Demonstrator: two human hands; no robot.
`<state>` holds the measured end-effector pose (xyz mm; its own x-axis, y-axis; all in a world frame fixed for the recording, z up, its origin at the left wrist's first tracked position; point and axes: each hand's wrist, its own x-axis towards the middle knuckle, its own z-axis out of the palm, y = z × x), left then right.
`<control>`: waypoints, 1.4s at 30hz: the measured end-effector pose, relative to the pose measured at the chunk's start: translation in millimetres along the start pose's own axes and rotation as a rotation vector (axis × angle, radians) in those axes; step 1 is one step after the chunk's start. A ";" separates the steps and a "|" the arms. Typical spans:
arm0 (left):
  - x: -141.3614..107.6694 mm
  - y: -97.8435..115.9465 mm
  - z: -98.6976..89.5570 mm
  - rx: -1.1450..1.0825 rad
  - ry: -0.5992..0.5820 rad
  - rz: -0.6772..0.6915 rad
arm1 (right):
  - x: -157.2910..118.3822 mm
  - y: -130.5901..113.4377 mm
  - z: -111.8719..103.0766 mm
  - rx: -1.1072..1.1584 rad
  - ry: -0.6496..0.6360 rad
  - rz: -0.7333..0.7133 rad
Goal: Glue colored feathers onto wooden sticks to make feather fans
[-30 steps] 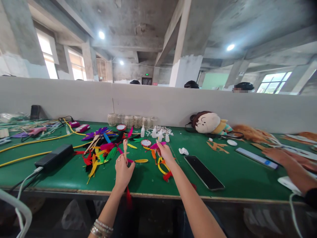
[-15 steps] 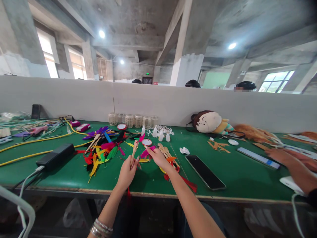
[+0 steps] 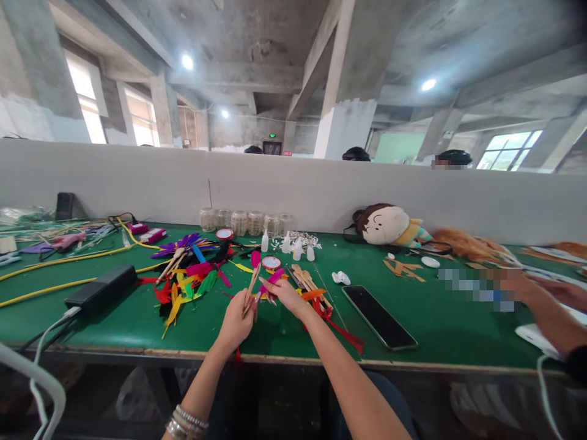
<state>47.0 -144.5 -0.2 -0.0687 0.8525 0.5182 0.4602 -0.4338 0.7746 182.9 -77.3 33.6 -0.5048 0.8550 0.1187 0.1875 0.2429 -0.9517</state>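
My left hand [image 3: 238, 316] is closed round some thin wooden sticks [image 3: 252, 282], which stand up from the fist at a slight tilt. A magenta feather [image 3: 255, 259] shows at their top. My right hand [image 3: 288, 296] pinches a second magenta feather [image 3: 274, 277] just right of the sticks, and its fingertips are close to my left hand. Left of the hands lies a pile of coloured feathers [image 3: 207, 282]. More wooden sticks [image 3: 308, 278] lie beyond my right hand, beside an orange feather [image 3: 312, 294]. A round red-rimmed tin [image 3: 271, 263] sits behind the hands.
Glass jars [image 3: 239, 223] and small white bottles [image 3: 298, 249] stand at the back. A phone [image 3: 380, 318] lies to the right, a black power adapter [image 3: 101, 287] to the left. A doll [image 3: 389, 225] leans by the partition. Another person's hand [image 3: 516, 286] is at far right.
My right hand has drawn slightly down and left, bringing its magenta feather nearer the sticks. The sticks in my left hand have tilted slightly to the right.
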 end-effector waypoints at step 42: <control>-3.2 8.9 -2.8 -0.130 -0.200 -0.178 | -1.3 -8.7 -59.0 0.403 0.572 -0.052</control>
<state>48.8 -151.9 6.1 0.0438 0.9534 0.2987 0.3385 -0.2954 0.8934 231.6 -53.6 58.5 0.0387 0.9806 0.1921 -0.2074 0.1960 -0.9584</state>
